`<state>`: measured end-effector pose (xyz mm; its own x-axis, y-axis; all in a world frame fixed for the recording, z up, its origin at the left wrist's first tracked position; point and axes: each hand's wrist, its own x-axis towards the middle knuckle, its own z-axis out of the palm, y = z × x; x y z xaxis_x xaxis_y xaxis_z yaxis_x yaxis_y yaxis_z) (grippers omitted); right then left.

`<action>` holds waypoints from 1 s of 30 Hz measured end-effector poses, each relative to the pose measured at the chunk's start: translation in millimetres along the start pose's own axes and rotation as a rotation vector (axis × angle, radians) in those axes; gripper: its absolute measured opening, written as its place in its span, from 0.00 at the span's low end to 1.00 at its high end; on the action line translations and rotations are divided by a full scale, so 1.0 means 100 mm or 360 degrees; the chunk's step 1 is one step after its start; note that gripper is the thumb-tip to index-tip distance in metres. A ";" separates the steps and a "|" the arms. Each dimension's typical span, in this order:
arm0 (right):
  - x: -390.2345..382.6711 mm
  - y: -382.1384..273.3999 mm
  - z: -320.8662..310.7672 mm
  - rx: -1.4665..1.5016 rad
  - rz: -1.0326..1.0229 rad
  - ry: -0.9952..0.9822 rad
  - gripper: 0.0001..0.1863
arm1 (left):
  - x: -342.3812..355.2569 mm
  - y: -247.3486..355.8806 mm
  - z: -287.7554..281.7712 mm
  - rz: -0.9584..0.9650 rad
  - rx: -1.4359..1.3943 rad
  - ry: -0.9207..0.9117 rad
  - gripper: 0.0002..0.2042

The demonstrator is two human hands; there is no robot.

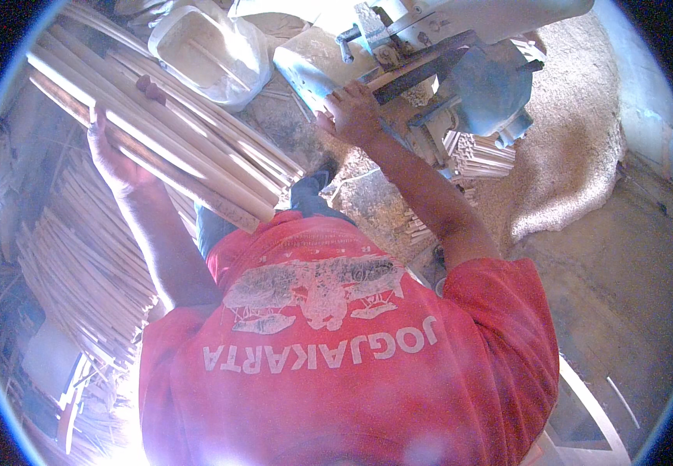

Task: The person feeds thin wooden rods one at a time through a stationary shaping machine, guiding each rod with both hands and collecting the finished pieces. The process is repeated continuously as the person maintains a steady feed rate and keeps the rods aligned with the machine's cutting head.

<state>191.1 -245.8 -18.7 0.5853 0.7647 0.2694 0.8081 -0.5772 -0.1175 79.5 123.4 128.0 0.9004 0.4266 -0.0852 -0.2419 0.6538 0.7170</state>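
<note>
Probably stiff, fairly light, long wooden strips (pixel 173 136) (best taken mid-length); left grip (pixel 123 163) closed on their outer edge, right grip (pixel 354 113) at the blue machine (pixel 495 89), closure unclear.

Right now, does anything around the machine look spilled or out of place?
Yes: what looks like sawdust lies heaped across the floor right of the blue machine. It looks odd because nothing visible contains it. Nothing else clearly stands out.
</note>
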 end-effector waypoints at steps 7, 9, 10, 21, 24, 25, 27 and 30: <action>-0.03 0.02 0.03 -0.0059 0.0020 0.0156 0.15 | 0.00 0.03 -0.03 -0.0017 0.0062 0.0035 0.41; -0.04 0.02 0.03 -0.0020 0.0094 0.0110 0.15 | 0.00 0.03 -0.02 -0.0003 0.0094 0.0054 0.41; -0.04 0.03 0.02 -0.0010 0.0134 0.0081 0.15 | 0.00 0.03 -0.02 0.0017 0.0114 0.0058 0.41; -0.08 0.12 -0.05 -0.0047 0.0250 -0.0011 0.18 | -0.03 0.03 0.04 0.0049 0.0134 0.0131 0.43; -0.12 0.15 -0.07 -0.0058 0.0269 0.0107 0.22 | -0.11 0.01 0.13 0.0119 0.0223 0.0284 0.44; -0.14 0.14 -0.08 -0.0065 0.0271 0.0154 0.24 | -0.12 0.01 0.15 0.0127 0.0238 0.0338 0.44; -0.19 0.11 -0.09 -0.0130 0.0428 0.0234 0.34 | -0.12 0.00 0.17 0.0130 0.0235 0.0317 0.44; -0.23 -0.01 -0.01 -0.0196 0.0713 0.0357 0.50 | -0.09 0.01 0.12 0.0090 0.0226 0.0151 0.44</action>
<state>176.9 -263.4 -23.7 0.8328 0.3626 0.4182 0.4599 -0.8737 -0.1584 75.7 112.8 138.2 0.8469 0.5218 -0.1020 -0.2318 0.5352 0.8123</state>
